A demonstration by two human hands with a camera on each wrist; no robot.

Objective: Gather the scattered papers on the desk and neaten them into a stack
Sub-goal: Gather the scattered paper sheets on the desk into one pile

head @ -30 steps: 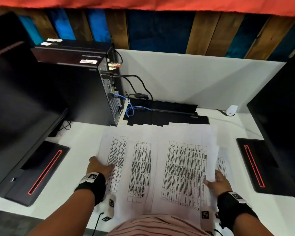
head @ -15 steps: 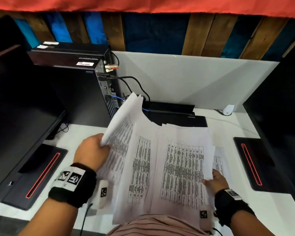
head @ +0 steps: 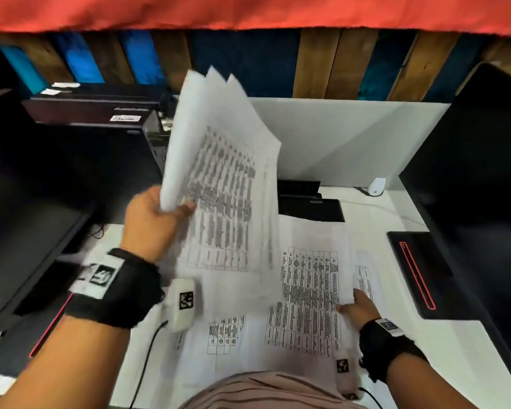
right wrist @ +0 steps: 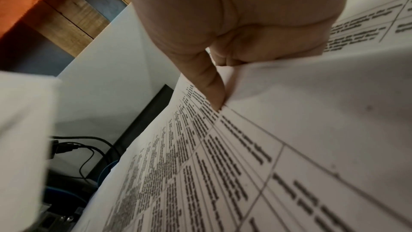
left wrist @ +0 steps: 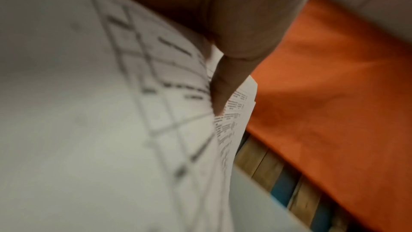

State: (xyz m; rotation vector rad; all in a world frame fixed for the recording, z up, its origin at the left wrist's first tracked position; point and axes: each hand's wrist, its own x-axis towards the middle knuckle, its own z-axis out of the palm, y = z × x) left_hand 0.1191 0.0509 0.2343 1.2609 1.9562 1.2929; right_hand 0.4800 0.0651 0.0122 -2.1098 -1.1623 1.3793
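Left hand [head: 152,218] raised above the desk, thumb and fingers pinching the near left edge of a fanned sheaf of white printed table sheets [head: 222,184], held steeply tilted with three corners splayed at the top. Right hand [head: 357,307] low at the right, resting on the white printed papers lying flat on the desk [head: 307,293]; fingers [right wrist: 214,87] curled over a sheet's edge, tucked between layers.

White desk surface [head: 396,231] carrying the flat sheets, overlapping and skewed, one narrow strip poking out beside the right hand. Black computer tower [head: 86,160] at the left rear, partly hidden by the lifted sheaf; flat black device [head: 310,202] behind the papers; black monitor stands with red light strips [head: 416,273] at the right and at the left, the left one mostly hidden by the forearm. White partition panel [head: 351,143] and wood-and-blue plank wall [head: 316,63] behind.

Left wrist view: blurred sheet curling close past the lens, one finger [left wrist: 225,85] pressed into the fold, orange cloth [left wrist: 334,94] beyond. Right wrist view: black cables [right wrist: 89,147] under the lifted paper edges, unseen from the head view.
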